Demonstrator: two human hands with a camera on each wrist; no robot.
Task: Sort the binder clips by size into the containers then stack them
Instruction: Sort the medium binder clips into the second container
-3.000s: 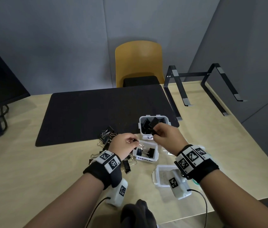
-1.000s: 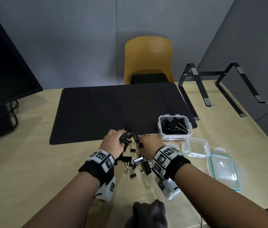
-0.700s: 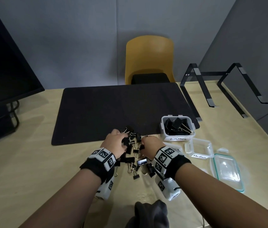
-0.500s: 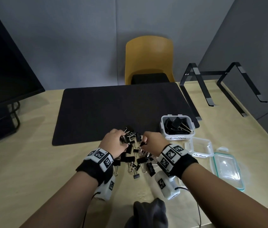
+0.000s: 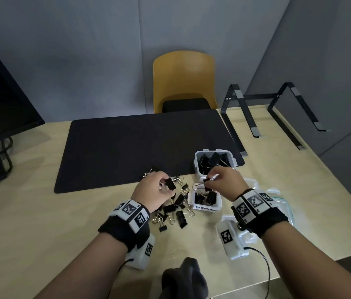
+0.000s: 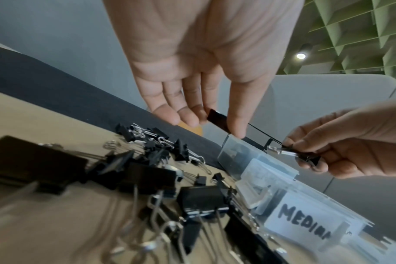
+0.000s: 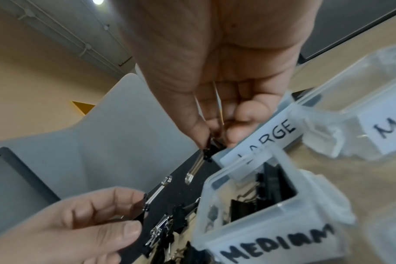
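Left hand (image 5: 154,192) pinches a black binder clip (image 5: 170,184) just left of the MEDIUM container (image 5: 206,201); right hand (image 5: 224,181) pinches a smaller clip (image 5: 207,182) directly above it. Loose clip pile (image 5: 173,210) on the surface, left of that container; LARGE container (image 5: 214,162) just behind it.

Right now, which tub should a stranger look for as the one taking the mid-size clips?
Start at the black desk mat on the pale wooden table. Off its near right corner, below the translucent plastic tub of big black clips, sits a smaller translucent tub. Its handwritten MEDIUM label sets it apart.
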